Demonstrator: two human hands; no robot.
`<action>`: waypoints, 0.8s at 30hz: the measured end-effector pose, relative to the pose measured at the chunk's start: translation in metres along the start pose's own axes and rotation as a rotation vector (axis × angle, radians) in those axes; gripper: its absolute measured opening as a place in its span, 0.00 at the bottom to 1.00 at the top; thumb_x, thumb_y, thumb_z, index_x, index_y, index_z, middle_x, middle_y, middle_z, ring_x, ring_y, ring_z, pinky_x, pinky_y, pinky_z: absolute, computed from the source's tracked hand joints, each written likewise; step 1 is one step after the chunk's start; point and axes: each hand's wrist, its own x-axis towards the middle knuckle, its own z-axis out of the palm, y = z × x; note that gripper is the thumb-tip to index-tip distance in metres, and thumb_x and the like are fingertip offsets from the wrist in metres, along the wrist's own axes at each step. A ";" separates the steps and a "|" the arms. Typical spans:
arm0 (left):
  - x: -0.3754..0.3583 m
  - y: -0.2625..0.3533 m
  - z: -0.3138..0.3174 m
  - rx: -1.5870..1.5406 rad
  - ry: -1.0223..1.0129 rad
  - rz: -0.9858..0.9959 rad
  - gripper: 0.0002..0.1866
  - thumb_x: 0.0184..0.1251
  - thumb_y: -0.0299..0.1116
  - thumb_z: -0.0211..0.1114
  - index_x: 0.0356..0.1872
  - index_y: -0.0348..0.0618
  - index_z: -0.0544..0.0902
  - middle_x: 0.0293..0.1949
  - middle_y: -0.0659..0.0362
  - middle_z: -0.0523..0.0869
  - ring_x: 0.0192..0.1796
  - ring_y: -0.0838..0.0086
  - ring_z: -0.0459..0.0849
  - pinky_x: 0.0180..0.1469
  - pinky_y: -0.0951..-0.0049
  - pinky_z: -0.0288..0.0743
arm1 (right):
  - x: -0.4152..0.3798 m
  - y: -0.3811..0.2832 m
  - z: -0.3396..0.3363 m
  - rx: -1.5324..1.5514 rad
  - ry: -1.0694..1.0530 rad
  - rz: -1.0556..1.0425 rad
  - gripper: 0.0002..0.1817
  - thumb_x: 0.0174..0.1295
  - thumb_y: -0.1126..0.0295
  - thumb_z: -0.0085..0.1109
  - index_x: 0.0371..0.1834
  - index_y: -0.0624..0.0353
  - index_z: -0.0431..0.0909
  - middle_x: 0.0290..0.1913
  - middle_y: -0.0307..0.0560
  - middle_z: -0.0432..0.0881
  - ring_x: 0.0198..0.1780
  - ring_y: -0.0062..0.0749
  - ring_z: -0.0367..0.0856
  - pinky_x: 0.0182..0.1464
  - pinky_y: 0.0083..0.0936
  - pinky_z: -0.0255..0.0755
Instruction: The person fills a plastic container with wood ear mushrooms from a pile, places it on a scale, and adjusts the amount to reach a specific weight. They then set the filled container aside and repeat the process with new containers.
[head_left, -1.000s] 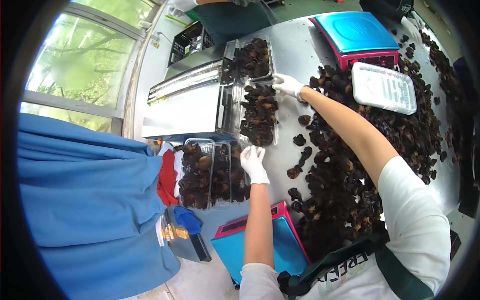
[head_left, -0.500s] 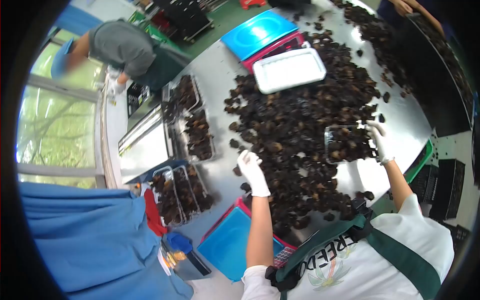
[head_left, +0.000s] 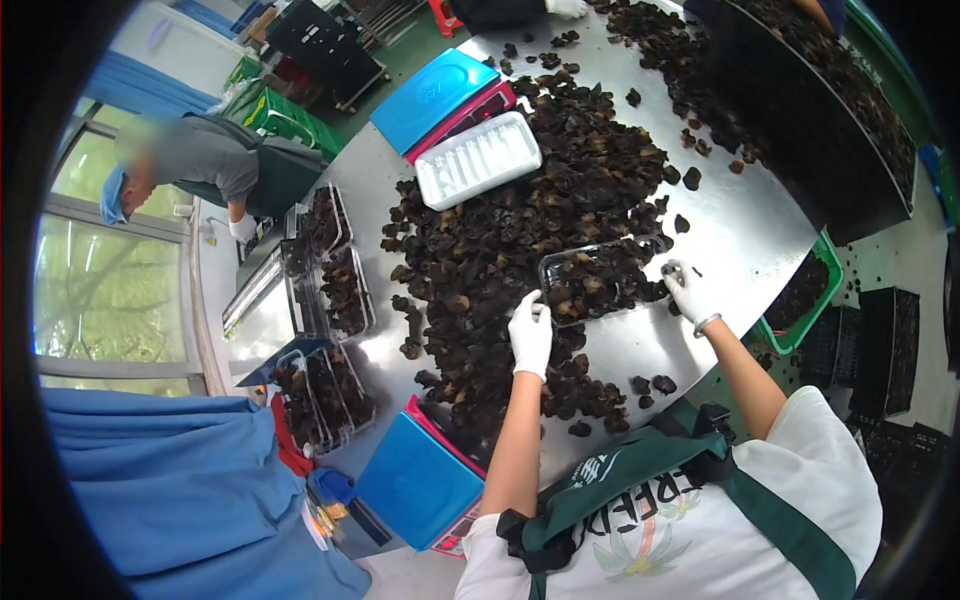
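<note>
Dark dried pieces, fungus-like, lie in a wide pile (head_left: 480, 290) on the metal table (head_left: 760, 220). A clear plastic tray (head_left: 590, 282) holding some of these pieces rests at the pile's right side. My left hand (head_left: 531, 335), in a white glove, is at the tray's left end with its fingers bent against the rim. On the tray's right, my gloved right hand (head_left: 688, 292) has its fingers curled together near a small dark piece; whether it holds that piece is unclear. An empty white tray (head_left: 478, 160) leans on a pink and blue scale (head_left: 440, 100) behind the pile.
Filled clear trays (head_left: 345, 290) stand on the left, with more (head_left: 320, 395) nearer me. A second blue scale (head_left: 420, 480) is at the front edge. A co-worker (head_left: 215, 160) bends at the left. Right are a large black crate (head_left: 800, 120) and a green basket (head_left: 800, 290).
The view has shifted, moving the table leftward in the picture. My left hand has come from the pile's left side to the clear tray. My right hand has moved off the tray's right end.
</note>
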 end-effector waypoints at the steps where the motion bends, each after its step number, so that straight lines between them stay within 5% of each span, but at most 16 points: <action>1: -0.002 0.001 0.000 -0.038 -0.012 -0.032 0.18 0.55 0.22 0.62 0.50 0.41 0.79 0.30 0.58 0.82 0.32 0.73 0.80 0.40 0.73 0.76 | 0.001 -0.011 -0.005 0.113 -0.014 0.070 0.18 0.62 0.67 0.55 0.55 0.57 0.71 0.35 0.44 0.77 0.35 0.26 0.74 0.39 0.25 0.71; 7: -0.023 0.017 -0.002 -0.210 -0.082 -0.205 0.17 0.55 0.20 0.60 0.48 0.35 0.76 0.29 0.59 0.81 0.31 0.78 0.80 0.36 0.78 0.77 | 0.005 -0.032 -0.023 0.430 -0.028 0.085 0.10 0.61 0.75 0.50 0.45 0.54 0.73 0.25 0.32 0.68 0.27 0.16 0.65 0.30 0.16 0.64; 11: -0.056 0.013 -0.025 -0.493 -0.100 -0.363 0.17 0.58 0.19 0.59 0.50 0.34 0.72 0.33 0.60 0.78 0.32 0.77 0.80 0.35 0.77 0.81 | 0.003 -0.049 -0.026 0.478 -0.159 0.044 0.10 0.60 0.75 0.50 0.45 0.55 0.73 0.25 0.31 0.68 0.26 0.13 0.65 0.28 0.14 0.61; 14: -0.075 -0.003 -0.047 -0.636 -0.050 -0.403 0.15 0.60 0.20 0.58 0.49 0.36 0.71 0.34 0.60 0.78 0.33 0.77 0.80 0.36 0.76 0.81 | 0.004 -0.061 -0.006 0.315 -0.217 -0.092 0.10 0.61 0.72 0.51 0.45 0.58 0.72 0.26 0.36 0.74 0.28 0.19 0.74 0.32 0.20 0.71; 22: -0.114 -0.001 -0.136 -0.669 0.086 -0.474 0.09 0.62 0.22 0.58 0.43 0.41 0.72 0.32 0.61 0.77 0.33 0.78 0.80 0.37 0.76 0.80 | 0.008 -0.140 0.055 0.453 -0.443 -0.198 0.09 0.57 0.76 0.56 0.41 0.61 0.76 0.28 0.32 0.75 0.29 0.14 0.73 0.34 0.15 0.69; 24: -0.132 -0.005 -0.157 -0.628 0.155 -0.494 0.09 0.63 0.23 0.58 0.43 0.41 0.72 0.32 0.61 0.77 0.33 0.77 0.80 0.38 0.76 0.80 | -0.008 -0.169 0.066 0.469 -0.535 -0.179 0.08 0.56 0.76 0.59 0.39 0.61 0.77 0.25 0.32 0.75 0.24 0.12 0.70 0.28 0.12 0.66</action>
